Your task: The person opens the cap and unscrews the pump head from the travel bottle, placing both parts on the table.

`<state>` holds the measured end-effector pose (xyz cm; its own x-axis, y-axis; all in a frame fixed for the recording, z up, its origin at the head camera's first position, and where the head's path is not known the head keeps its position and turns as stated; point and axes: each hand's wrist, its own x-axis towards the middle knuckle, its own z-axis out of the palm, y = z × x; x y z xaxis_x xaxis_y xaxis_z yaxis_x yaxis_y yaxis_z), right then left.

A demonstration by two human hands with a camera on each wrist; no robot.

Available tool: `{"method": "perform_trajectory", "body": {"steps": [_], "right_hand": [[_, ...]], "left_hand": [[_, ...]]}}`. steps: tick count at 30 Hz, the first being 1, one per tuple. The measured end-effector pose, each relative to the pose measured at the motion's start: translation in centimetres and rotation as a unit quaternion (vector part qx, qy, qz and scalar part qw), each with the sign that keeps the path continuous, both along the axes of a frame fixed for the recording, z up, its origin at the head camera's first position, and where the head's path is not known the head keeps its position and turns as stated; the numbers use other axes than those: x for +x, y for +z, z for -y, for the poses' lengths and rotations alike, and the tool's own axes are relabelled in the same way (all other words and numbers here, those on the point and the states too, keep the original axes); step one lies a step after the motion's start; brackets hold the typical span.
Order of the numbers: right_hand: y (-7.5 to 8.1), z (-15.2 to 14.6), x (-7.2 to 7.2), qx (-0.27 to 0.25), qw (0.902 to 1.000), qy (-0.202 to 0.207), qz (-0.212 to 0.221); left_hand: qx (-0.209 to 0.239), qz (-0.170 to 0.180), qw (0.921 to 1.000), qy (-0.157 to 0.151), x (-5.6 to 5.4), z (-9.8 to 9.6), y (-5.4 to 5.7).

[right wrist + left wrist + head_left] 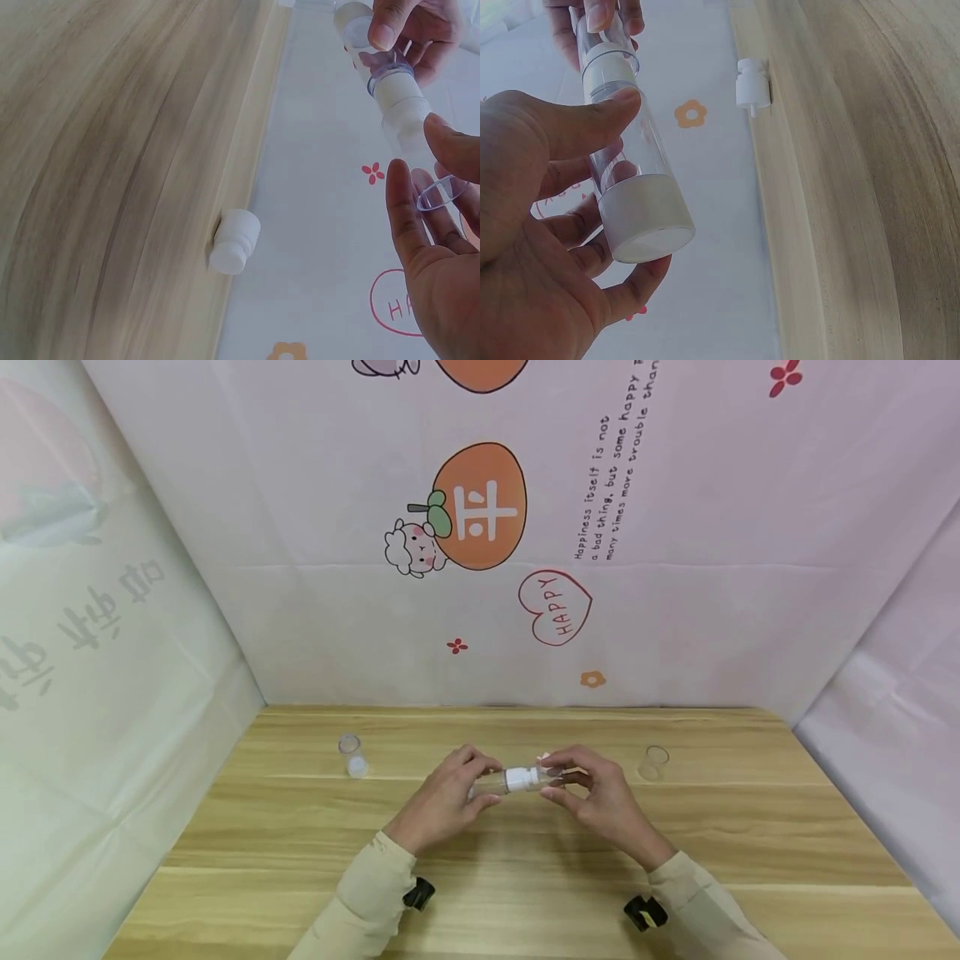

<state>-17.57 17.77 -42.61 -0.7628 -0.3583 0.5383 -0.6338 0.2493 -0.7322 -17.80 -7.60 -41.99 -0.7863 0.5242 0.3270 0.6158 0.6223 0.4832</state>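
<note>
Above the tabletop, my left hand [450,793] grips a small clear spray bottle [641,150] round its transparent body. The white base [646,217] of the bottle faces the left wrist camera. A white collar [520,778] sits at the bottle's other end. My right hand [600,793] holds a clear cap [442,193] between thumb and fingers, over the white nozzle end. Bottle and cap lie nearly level, in one line. In the right wrist view the cap's rim shows between the fingers.
A white pump head [752,88] lies on the wooden table [300,827] behind the hands. Toward the back left stands a clear container with a white bottom [356,766]. Another clear cap [654,764] is at the back right. Printed white cloth [337,635] walls surround the table.
</note>
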Motion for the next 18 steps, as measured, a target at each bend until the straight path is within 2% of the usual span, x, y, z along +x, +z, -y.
{"method": "perform_trajectory", "body": {"steps": [9,18], "right_hand": [[-0.1,-0.7,0.1,0.004,0.9999,-0.016,0.006],[0.0,-2.0,-0.1,0.025,0.9993,-0.029,0.001]], "left_hand": [[-0.007,0.003,0.9999,0.016,0.1,0.5,-0.2],[-0.013,0.002,0.9998,0.018,0.2,1.0,-0.7]]}}
